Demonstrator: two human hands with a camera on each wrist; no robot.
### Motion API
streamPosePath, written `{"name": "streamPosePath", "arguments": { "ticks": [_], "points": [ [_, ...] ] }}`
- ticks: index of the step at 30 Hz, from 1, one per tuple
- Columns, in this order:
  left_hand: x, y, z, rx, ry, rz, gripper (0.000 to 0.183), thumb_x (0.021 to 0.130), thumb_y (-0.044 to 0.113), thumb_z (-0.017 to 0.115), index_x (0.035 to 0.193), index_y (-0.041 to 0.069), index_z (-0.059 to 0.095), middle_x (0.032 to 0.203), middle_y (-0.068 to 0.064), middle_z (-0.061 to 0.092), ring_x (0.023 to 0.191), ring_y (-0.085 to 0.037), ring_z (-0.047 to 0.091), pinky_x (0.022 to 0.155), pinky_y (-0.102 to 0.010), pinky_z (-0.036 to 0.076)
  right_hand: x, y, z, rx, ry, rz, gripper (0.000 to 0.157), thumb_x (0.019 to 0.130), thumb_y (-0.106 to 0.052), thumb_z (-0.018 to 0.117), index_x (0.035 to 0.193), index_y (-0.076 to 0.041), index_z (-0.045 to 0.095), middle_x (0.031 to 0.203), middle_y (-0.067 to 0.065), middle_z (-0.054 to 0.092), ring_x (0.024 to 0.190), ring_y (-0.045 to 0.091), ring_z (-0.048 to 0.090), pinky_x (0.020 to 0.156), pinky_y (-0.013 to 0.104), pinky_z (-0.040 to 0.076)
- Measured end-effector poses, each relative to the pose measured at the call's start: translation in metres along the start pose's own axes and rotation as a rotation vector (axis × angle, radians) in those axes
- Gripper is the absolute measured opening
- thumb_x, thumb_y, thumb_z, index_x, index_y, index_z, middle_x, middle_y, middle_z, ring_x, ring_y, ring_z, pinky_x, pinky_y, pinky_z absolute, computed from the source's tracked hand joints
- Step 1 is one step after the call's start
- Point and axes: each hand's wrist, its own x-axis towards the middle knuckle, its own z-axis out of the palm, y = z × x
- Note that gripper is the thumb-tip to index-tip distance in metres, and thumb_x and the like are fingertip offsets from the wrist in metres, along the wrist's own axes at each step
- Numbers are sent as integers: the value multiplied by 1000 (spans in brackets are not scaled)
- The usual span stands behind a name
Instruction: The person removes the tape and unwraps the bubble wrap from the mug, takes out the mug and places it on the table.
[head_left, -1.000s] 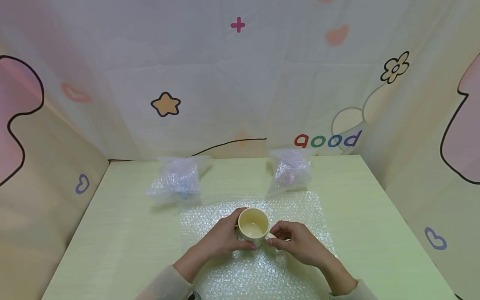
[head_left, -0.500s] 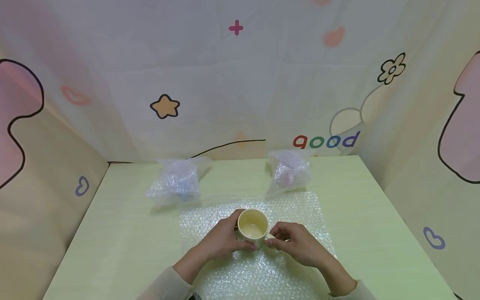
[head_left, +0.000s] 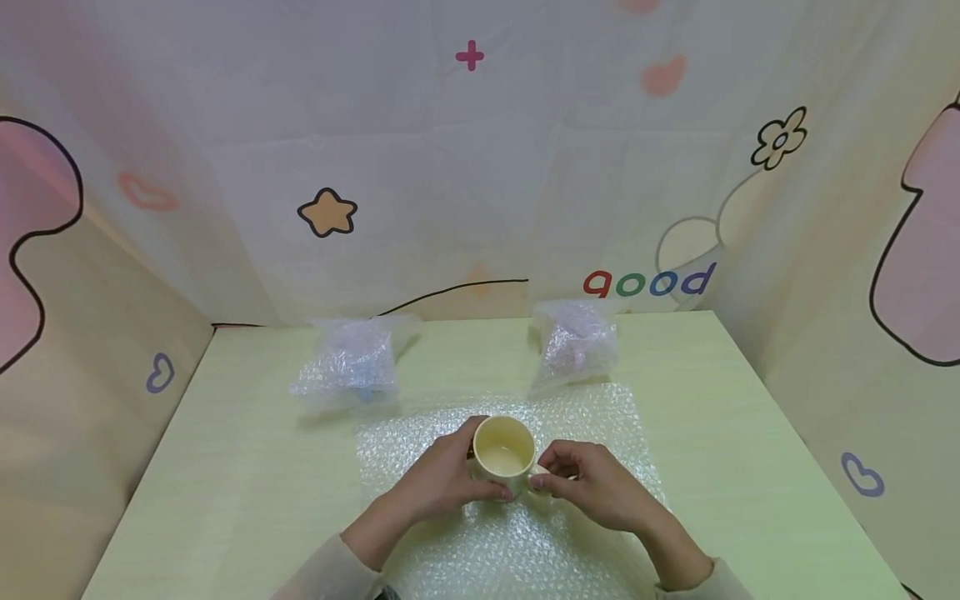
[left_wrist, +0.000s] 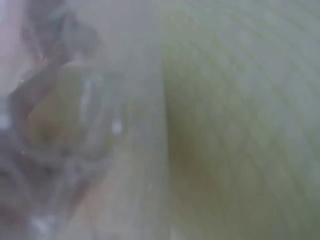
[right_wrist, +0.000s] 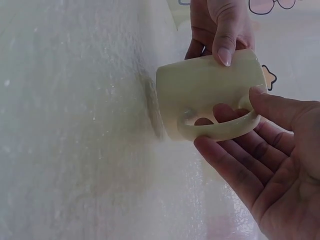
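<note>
A pale yellow mug (head_left: pixel 504 450) stands upright over a sheet of bubble wrap (head_left: pixel 517 554), its mouth facing up at the head camera. My left hand (head_left: pixel 446 479) grips the mug's body from the left, thumb along the near side. On the other side, my right hand (head_left: pixel 592 485) pinches the handle (right_wrist: pixel 225 131); in the right wrist view the thumb sits at the handle's upper end and fingers lie under and through its loop. That same view shows the mug's base close to the bubble wrap. The left wrist view is blurred, with translucent film at left.
Two bubble-wrapped bundles rest at the back of the pale green table (head_left: pixel 225 483): one on the left (head_left: pixel 352 358) and one on the right (head_left: pixel 576 342). Behind and at both sides hang printed curtains (head_left: pixel 420 167).
</note>
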Motion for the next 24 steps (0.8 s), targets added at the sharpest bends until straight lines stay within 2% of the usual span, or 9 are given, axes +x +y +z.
{"name": "streamPosePath", "arguments": {
  "ticks": [7,13,18,24],
  "points": [
    [-5,11,-8,52,23,-2,91,73,42,94,148,19,47,130,-1,70,122,-26,68,103,-48,54,1,-8,-2,-24,16,-17,14,97,-33,73,96,-20,70,91,5,76,86,23,73,74,24,56],
    [-10,20,-17,76,33,30,91,73,40,94,148,19,48,128,2,71,120,-22,69,102,-44,55,2,-19,-5,-54,13,-33,11,97,-32,73,96,-21,70,88,-4,75,85,21,73,75,24,56],
    [-9,25,-24,91,36,55,88,74,39,94,146,19,48,127,5,70,120,-20,69,102,-43,56,4,-29,-11,-78,7,-41,11,98,-32,73,96,-21,70,89,-1,76,83,15,72,74,25,55],
    [-5,32,-34,81,38,49,88,75,41,93,147,19,48,128,4,70,120,-22,69,102,-47,56,11,-37,-17,-107,4,-46,10,98,-30,73,96,-21,69,89,-1,76,82,12,70,73,26,55]
  ]
}}
